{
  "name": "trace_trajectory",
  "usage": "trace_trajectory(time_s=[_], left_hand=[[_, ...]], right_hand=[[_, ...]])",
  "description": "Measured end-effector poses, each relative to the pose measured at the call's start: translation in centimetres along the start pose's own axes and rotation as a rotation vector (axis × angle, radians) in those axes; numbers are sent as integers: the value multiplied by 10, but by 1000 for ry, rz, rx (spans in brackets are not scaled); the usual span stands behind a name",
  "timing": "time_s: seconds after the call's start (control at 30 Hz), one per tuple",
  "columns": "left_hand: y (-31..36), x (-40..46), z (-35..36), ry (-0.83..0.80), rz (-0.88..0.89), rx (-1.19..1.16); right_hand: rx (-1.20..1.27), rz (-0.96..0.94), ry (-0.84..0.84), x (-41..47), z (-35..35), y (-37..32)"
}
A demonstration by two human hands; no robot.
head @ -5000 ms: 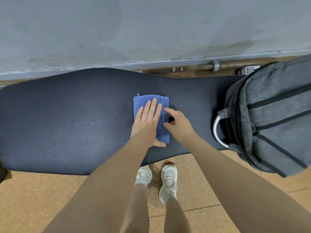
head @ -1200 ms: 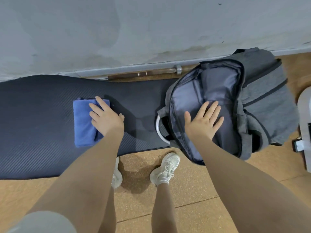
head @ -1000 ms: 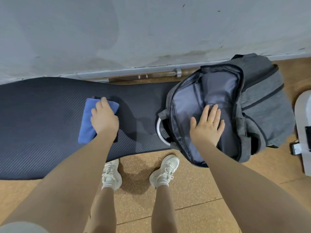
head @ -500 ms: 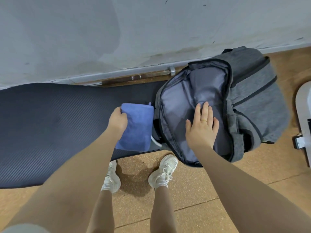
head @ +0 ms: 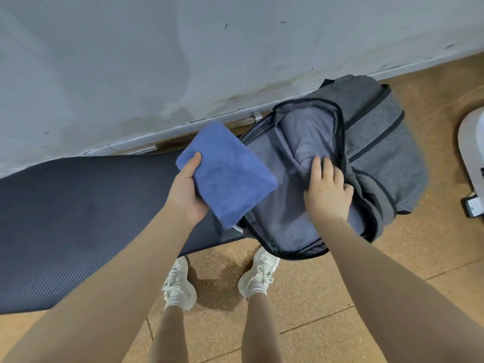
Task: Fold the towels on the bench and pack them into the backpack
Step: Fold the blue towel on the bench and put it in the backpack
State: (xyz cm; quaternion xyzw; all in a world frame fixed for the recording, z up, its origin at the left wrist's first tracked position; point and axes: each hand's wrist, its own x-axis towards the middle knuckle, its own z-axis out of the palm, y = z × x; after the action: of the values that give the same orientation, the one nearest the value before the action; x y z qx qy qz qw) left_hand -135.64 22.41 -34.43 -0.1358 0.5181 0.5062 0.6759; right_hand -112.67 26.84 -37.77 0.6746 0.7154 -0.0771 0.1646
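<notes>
A folded blue towel (head: 227, 174) is lifted off the dark ribbed bench (head: 78, 218), held by my left hand (head: 187, 191) with the thumb on top and the fingers underneath. It hangs over the left edge of the grey backpack (head: 387, 142), which lies unzipped at the bench's right end. My right hand (head: 327, 189) is inside the opening, its fingers curled round a fold of the lighter grey lining and pulling it back.
A grey wall runs behind the bench, with a metal bar along its foot. A white machine base (head: 471, 153) stands on the tan floor at the far right. My two white shoes (head: 217, 281) stand on the floor in front of the bench.
My left hand lifted the towel off the bench and carried it right, up over the backpack's edge. My right hand went from lying flat on the lining to gripping it.
</notes>
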Motion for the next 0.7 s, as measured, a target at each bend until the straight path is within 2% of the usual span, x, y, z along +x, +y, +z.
trace_trajectory(time_s=[0.1, 0.17, 0.27, 0.33, 0.37, 0.4, 0.43, 0.47, 0.5, 0.53, 0.57, 0.6, 0.7], left_hand=[[-23, 2, 40, -29, 35, -89], [-48, 8, 61, -16, 54, -64], [-82, 14, 80, 122, -33, 85], [-93, 17, 83, 330, 61, 463], [-94, 17, 80, 394, 192, 723], [-93, 15, 76, 425, 411, 1019], [-91, 16, 69, 405, 711, 1344], [-90, 19, 64, 318, 1021, 1646], [-91, 27, 57, 168, 1274, 1898], [-92, 35, 52, -15, 1419, 2092], [-94, 44, 46, -171, 1472, 2241], [-95, 53, 42, -259, 1467, 2354], [-100, 73, 39, -271, 1358, 2463]], right_hand=[[181, -23, -54, 2, -24, 18], [283, 2, -20, 1, -41, 31], [355, 48, 33, 1, -53, 42], [381, 68, 33, 0, -57, 40], [395, 70, 36, -1, -58, 38], [406, 71, 36, -1, -58, 37], [412, 68, 32, -1, -57, 36], [413, 66, 28, -1, -57, 35], [415, 62, 26, -1, -56, 35], [416, 60, 27, -1, -56, 35], [418, 59, 30, -1, -56, 35], [420, 63, 35, 0, -55, 36], [444, 96, 75, 0, -55, 38]])
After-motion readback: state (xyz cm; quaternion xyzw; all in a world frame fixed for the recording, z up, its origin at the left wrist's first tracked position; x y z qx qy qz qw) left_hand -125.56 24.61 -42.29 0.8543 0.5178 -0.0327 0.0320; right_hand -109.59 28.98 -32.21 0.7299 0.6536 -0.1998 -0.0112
